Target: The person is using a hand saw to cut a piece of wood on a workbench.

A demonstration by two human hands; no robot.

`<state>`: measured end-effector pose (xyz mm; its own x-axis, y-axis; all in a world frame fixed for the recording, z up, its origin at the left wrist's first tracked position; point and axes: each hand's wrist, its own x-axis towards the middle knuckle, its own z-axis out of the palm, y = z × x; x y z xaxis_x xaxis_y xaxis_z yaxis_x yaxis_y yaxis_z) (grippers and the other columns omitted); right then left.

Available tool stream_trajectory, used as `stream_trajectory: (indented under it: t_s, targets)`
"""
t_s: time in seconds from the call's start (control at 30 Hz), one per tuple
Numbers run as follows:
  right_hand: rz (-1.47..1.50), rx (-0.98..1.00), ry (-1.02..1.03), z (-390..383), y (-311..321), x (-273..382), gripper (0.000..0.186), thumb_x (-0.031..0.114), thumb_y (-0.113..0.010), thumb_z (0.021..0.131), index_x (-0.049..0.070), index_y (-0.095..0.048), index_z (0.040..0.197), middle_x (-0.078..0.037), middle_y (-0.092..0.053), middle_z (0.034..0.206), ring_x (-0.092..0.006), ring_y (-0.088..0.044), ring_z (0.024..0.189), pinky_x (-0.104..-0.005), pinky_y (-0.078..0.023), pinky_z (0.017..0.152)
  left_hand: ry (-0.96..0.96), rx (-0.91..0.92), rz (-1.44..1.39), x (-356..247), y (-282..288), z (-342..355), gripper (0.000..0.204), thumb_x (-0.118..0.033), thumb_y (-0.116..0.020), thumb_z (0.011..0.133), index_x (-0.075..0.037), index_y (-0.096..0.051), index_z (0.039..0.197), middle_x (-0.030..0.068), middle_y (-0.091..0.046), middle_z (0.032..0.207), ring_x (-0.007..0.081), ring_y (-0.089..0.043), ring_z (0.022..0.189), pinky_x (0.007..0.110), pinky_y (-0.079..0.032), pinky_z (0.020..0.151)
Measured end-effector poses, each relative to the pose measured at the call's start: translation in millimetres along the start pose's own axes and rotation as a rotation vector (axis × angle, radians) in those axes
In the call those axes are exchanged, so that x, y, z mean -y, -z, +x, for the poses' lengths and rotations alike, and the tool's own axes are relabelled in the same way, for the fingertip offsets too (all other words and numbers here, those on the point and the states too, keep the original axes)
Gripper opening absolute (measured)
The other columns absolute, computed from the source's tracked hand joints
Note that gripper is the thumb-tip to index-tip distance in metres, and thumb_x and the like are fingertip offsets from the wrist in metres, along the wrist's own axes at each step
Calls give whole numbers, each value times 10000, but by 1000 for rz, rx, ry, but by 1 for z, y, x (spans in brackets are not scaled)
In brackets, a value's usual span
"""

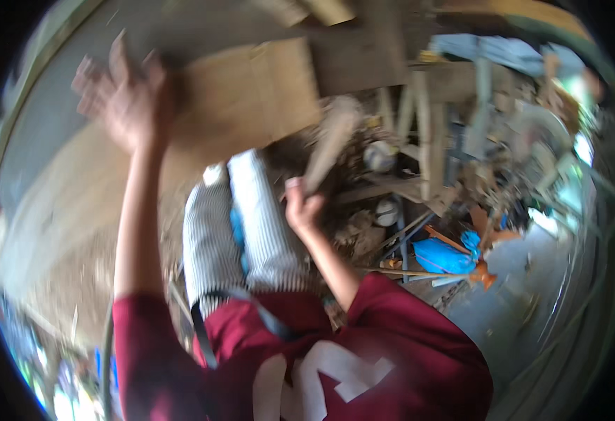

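One blurred wooden stick (332,144) slants up from the right hand (303,210), which is closed around its lower end; it lies just right of a tan board (251,98); the left hand (126,112) is spread wide at the board's left, contact unclear; striped trousers (258,217) show below; a blue bag (444,256) lies farther right.

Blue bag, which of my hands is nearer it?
Right: your right hand is left of the blue bag; your left hand is farther away, upper left in view.
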<state>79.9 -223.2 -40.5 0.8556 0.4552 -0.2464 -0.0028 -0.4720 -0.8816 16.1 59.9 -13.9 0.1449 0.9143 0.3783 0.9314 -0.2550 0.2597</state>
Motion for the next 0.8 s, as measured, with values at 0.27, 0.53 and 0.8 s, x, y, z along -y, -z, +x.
stream_trajectory:
  t_s: [0.27, 0.53, 0.8]
  targets:
    - [-90, 209, 263, 43, -45, 13, 203, 180, -482, 763, 15, -485, 645, -103, -474, 476, -203, -444, 399, -332, -339, 399, -59, -106, 38, 11, 0, -4, 506, -473, -289, 819, -257, -208, 1270, 188, -158, 1309, 376, -117, 1207, 507, -134, 952]
    - [-72, 273, 227, 47, -38, 13, 209, 190, -463, 788, 5, -478, 693, -145, -473, 496, -235, -449, 401, -339, -342, 405, -68, -100, -28, 7, -3, -6, 526, -474, -284, 818, -232, -195, 1276, 182, -134, 1316, 370, -93, 1212, 499, -112, 963]
    - [-116, 294, 196, 48, -42, 15, 155, 146, -460, 764, 4, -504, 721, -138, -499, 536, -202, -477, 457, -319, -368, 443, -61, -101, -36, 10, -4, -6, 523, -470, -285, 818, -234, -197, 1276, 177, -133, 1318, 360, -85, 1216, 498, -99, 966]
